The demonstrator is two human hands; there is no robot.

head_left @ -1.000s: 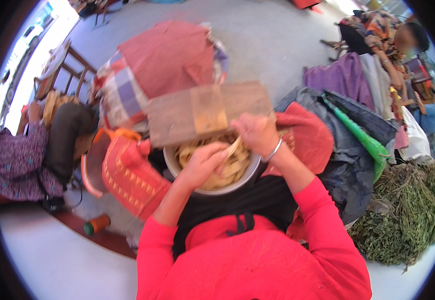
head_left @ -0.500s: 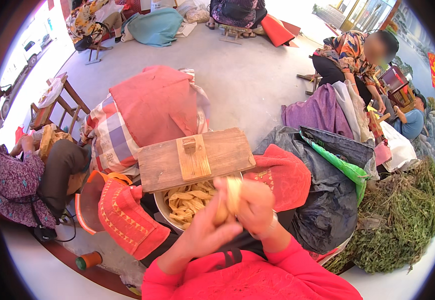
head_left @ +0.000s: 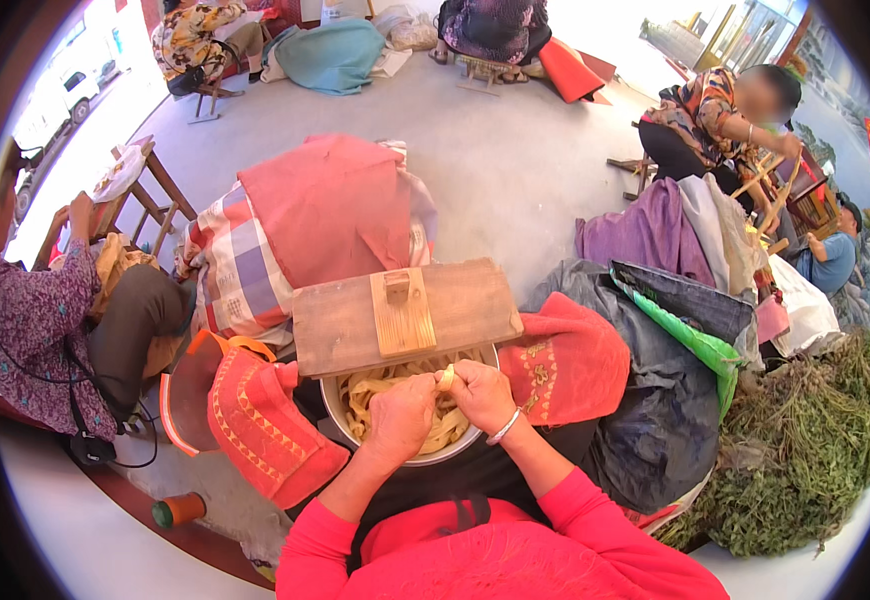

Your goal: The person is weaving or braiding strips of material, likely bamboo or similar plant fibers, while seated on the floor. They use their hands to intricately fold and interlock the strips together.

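Yellow strip now a smaller loop at right hand

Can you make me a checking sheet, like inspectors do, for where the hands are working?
Surface: dark lap; the pot seems to rest there.
Job's things: pale strips in the pot; wooden board at its far side.
Clutter: red cloth either side; orange roll, lower left.
Hands: left hand curled over the pot, grip hidden; right hand beside it, pinching a strip.
Cables: thin black cord, left, by a black box.
Surroundings: seated person, left; leafy heap, right.
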